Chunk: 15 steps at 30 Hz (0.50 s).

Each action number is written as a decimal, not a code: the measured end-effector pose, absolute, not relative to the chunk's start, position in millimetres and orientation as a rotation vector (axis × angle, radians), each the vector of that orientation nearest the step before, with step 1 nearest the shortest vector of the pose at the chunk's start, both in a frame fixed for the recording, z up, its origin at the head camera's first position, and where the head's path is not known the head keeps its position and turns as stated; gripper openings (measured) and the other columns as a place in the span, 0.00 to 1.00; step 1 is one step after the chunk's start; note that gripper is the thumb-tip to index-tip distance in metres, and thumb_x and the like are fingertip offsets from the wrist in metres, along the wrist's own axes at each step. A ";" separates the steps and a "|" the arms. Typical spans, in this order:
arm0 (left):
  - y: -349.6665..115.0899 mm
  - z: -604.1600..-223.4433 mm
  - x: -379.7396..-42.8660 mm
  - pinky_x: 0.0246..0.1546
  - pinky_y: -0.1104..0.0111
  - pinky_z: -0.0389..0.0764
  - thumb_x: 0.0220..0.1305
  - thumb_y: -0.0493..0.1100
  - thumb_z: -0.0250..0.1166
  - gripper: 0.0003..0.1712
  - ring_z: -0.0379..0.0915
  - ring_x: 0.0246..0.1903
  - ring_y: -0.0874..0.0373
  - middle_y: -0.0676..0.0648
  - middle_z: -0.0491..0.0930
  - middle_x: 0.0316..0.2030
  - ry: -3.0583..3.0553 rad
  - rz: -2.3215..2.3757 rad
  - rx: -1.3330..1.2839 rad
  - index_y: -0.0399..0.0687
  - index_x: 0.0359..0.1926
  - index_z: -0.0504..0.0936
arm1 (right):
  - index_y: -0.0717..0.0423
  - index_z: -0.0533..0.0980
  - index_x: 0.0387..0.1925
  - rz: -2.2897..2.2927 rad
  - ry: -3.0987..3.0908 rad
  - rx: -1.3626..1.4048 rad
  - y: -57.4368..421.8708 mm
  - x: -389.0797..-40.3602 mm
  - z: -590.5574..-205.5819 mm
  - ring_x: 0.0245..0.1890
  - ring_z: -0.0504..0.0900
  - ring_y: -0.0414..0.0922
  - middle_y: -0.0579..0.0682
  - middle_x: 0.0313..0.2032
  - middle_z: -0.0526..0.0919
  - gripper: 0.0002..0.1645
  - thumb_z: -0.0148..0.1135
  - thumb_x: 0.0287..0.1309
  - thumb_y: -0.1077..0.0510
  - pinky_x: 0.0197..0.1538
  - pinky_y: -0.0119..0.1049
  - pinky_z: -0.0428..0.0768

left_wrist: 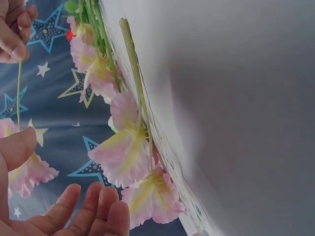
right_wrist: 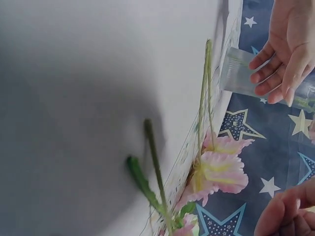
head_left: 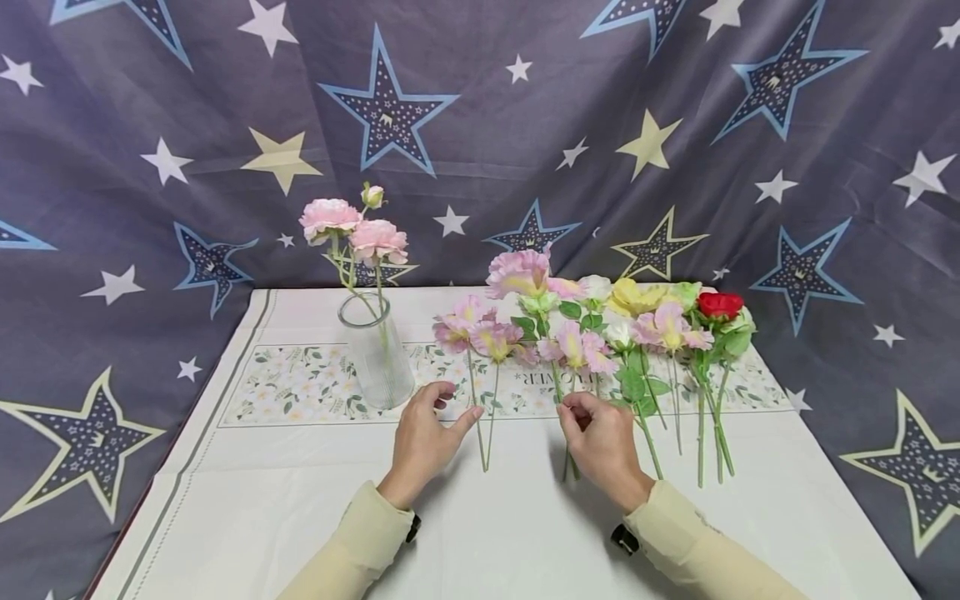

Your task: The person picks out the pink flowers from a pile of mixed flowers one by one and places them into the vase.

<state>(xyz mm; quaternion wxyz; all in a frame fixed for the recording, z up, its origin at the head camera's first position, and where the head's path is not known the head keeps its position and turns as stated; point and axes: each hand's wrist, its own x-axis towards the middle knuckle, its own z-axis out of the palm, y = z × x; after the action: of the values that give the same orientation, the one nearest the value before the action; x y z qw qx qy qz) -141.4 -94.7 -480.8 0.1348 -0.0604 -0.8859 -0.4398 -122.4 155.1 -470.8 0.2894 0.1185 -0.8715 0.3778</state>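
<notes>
My right hand [head_left: 603,437] pinches the thin stem of a pink-and-yellow artificial flower [head_left: 519,273], its blossom raised above the others. In the left wrist view that stem [left_wrist: 19,93] runs from the fingertips of the right hand down to the ruffled bloom. My left hand [head_left: 426,437] holds nothing; its fingers are loosely bent and the thumb stands apart. Beside it lies a forked pink flower stem [head_left: 491,425] with two blossoms. To the left hand's upper left, a ribbed clear glass vase [head_left: 382,371] holds a stem with pale pink blooms [head_left: 378,240] and a bud.
More artificial flowers lie to the right: a pink one [head_left: 671,327], a yellow one [head_left: 636,296], white ones and a red rose [head_left: 720,305], stems toward me. A floral-printed strip [head_left: 292,383] crosses the white table [head_left: 487,533]. A star-patterned curtain [head_left: 465,125] hangs behind.
</notes>
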 end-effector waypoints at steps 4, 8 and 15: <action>-93.8 -482.6 -140.7 0.43 0.55 0.80 0.57 0.52 0.79 0.25 0.80 0.43 0.48 0.44 0.84 0.43 -2.560 -1.264 -0.192 0.43 0.50 0.83 | 0.60 0.84 0.27 1.032 -2.308 0.329 150.4 -120.2 -470.5 0.17 0.78 0.34 0.46 0.19 0.83 0.07 0.74 0.52 0.71 0.21 0.24 0.76; -93.1 -483.5 -139.6 0.43 0.55 0.80 0.58 0.52 0.78 0.24 0.80 0.42 0.49 0.44 0.84 0.42 -2.558 -1.240 -0.213 0.43 0.49 0.84 | 0.60 0.84 0.27 1.066 -2.299 0.340 146.5 -118.3 -470.0 0.17 0.78 0.34 0.46 0.20 0.83 0.07 0.74 0.51 0.72 0.22 0.23 0.76; -92.9 -484.1 -136.5 0.43 0.54 0.80 0.60 0.51 0.76 0.20 0.81 0.42 0.48 0.43 0.85 0.42 -2.571 -1.246 -0.229 0.43 0.47 0.86 | 0.60 0.84 0.27 1.109 -2.289 0.355 140.0 -115.3 -469.2 0.18 0.78 0.33 0.46 0.19 0.83 0.07 0.74 0.51 0.72 0.22 0.23 0.76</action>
<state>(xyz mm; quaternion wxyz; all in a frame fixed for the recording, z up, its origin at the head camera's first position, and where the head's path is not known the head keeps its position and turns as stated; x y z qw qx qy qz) -136.5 -92.9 -484.1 0.1375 -0.0793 -0.8885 -0.4305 -115.3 140.0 -469.2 0.2826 0.1326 -0.8549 0.4143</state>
